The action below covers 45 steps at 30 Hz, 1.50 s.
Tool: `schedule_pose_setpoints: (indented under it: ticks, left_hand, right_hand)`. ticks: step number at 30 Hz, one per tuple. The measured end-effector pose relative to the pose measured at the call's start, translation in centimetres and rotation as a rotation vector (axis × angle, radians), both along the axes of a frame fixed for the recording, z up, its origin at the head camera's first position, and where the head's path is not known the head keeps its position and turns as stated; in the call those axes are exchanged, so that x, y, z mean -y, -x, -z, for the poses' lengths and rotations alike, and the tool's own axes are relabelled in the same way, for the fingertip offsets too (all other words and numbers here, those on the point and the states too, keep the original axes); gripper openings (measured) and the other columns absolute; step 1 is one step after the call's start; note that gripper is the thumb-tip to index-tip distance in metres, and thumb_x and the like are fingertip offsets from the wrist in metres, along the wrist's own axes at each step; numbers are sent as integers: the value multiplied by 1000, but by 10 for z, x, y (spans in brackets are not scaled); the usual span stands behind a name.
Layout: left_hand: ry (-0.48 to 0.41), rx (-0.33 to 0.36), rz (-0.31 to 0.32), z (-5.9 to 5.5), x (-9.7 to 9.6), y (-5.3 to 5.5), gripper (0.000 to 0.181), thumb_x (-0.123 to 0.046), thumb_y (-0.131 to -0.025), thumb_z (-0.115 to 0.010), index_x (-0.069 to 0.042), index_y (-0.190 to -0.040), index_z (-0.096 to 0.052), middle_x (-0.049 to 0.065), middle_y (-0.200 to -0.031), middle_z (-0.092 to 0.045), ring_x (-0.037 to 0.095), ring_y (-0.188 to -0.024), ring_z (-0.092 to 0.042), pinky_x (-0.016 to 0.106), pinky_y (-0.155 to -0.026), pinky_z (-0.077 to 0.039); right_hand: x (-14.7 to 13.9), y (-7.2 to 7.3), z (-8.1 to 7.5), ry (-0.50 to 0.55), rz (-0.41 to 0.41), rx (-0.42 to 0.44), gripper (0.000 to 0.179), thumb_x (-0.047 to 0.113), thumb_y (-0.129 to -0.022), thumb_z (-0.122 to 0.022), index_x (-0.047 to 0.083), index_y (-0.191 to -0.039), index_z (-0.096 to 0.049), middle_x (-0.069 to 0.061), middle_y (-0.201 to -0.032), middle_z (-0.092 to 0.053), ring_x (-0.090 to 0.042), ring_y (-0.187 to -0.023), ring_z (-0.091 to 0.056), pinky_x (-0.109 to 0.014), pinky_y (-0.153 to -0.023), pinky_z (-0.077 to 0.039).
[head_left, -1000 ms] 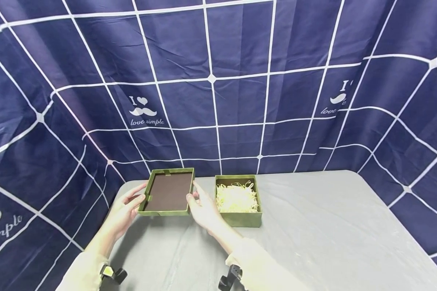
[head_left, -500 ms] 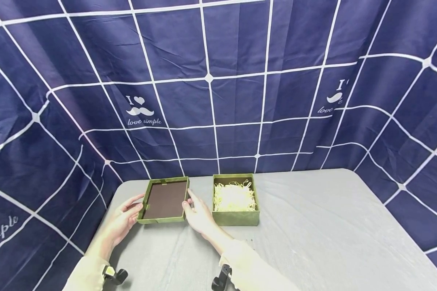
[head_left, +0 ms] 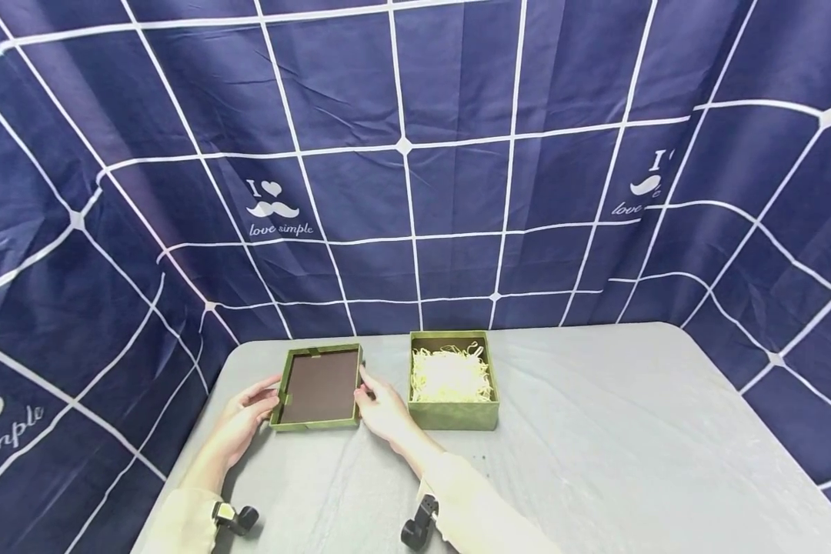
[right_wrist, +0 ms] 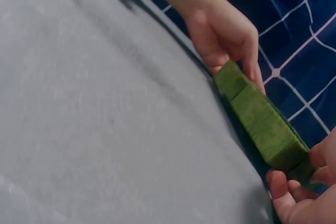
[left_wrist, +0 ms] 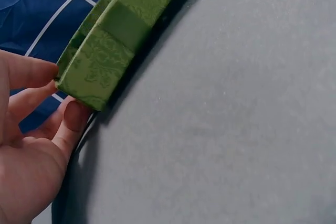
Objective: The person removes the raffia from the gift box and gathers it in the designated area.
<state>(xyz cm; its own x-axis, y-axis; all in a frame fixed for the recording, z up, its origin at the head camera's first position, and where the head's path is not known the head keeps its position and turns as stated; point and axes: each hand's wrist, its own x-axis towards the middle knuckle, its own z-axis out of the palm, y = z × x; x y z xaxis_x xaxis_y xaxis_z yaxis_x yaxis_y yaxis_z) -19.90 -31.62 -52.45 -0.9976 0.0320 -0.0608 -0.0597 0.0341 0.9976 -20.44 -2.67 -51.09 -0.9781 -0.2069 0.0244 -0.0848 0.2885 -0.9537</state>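
Observation:
A shallow green box lid [head_left: 321,388], patterned outside and dark brown inside, lies hollow side up at the table's left back. My left hand [head_left: 241,419] holds its left side; in the left wrist view the thumb and fingers [left_wrist: 73,116] are around one corner of the green wall. On the opposite side my right hand [head_left: 385,412] grips the lid, and the right wrist view has its fingers [right_wrist: 278,184] at the near corner. Just right of that hand stands the matching green box [head_left: 453,416], uncovered, with pale shredded paper filler [head_left: 452,377] inside.
The grey-covered table [head_left: 595,431] carries both box parts near its back edge. Behind and at both sides hangs a dark blue curtain [head_left: 457,192] with white grid lines. A few tiny specks lie in front of the box.
Both hands have brought the lid down and toward the front, from a raised, tilted position to flat at the table. The box with the filler has stayed in place.

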Motion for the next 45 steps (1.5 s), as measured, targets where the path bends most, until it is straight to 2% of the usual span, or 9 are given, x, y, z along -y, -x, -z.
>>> schedule_pose_setpoints:
  ticks: [2, 7, 13, 21, 25, 34, 39, 41, 45]
  left_hand:
    - [39, 16, -9, -1, -2, 1, 57, 1, -107, -60, 14, -159, -42, -2, -115, -66, 4, -100, -63, 18, -82, -51]
    - [133, 29, -22, -2, -3, 1, 55, 0, -107, -61, 10, -159, -46, 2, -120, -68, 2, -101, -64, 20, -84, -51]
    - [171, 15, -45, -2, -3, 0, 52, 0, -107, -61, 9, -157, -50, 7, -125, -67, 0, -103, -63, 21, -85, -52]
    - [111, 20, -83, -1, -8, 2, 51, 0, -108, -61, 13, -156, -48, -3, -119, -68, 2, -103, -63, 20, -83, -50]
    - [101, 28, -96, 3, -10, 1, 50, -1, -109, -60, 15, -155, -48, -5, -122, -72, 0, -103, -66, 19, -83, -51]
    - [151, 48, -117, 2, -10, -3, 47, -6, -113, -57, 11, -157, -49, 18, -146, -65, -5, -107, -63, 17, -90, -50]
    - [165, 29, -123, 3, -9, -3, 46, -6, -112, -58, 9, -156, -52, 9, -138, -68, -4, -108, -62, 17, -90, -49]
    - [160, 28, -119, 3, -9, -3, 47, -6, -113, -58, 9, -156, -51, 9, -138, -68, -4, -108, -62, 17, -91, -49]
    - [162, 39, -113, 2, -11, -2, 46, -8, -114, -56, 9, -157, -51, 20, -146, -64, -4, -109, -62, 16, -93, -50]
  right_hand:
    - [0, 0, 2, -34, 14, -18, 55, 18, -110, -59, 8, -164, -51, -15, -133, -69, -28, -115, -69, -51, -116, -47]
    - [0, 0, 4, -74, 10, -59, 55, 15, -109, -59, 2, -162, -51, -22, -137, -63, -42, -136, -58, -58, -120, -43]
    - [3, 3, 5, -146, -11, -97, 53, 14, -111, -55, -3, -161, -49, -28, -140, -59, -44, -135, -59, -57, -118, -44]
    - [1, 2, 6, -119, -14, -85, 54, 16, -111, -55, 0, -163, -48, -26, -141, -60, -43, -136, -58, -57, -120, -43]
    - [0, 3, 6, -132, -24, -69, 55, 18, -111, -57, 0, -163, -48, -20, -129, -62, -38, -129, -58, -56, -119, -44]
    - [4, 6, 9, -157, -26, -26, 56, 19, -112, -57, 0, -164, -46, -3, -103, -53, -28, -118, -50, -52, -111, -46]
    - [6, 7, 9, -158, -29, -12, 57, 18, -112, -55, -1, -165, -44, -3, -101, -50, -27, -116, -48, -51, -109, -46]
    - [6, 7, 9, -176, -29, -38, 56, 16, -112, -54, -2, -164, -44, -5, -105, -55, -29, -118, -51, -52, -109, -47]
    - [4, 7, 9, -246, -35, -146, 54, 13, -112, -55, -5, -161, -45, -15, -114, -65, -36, -119, -56, -54, -107, -50]
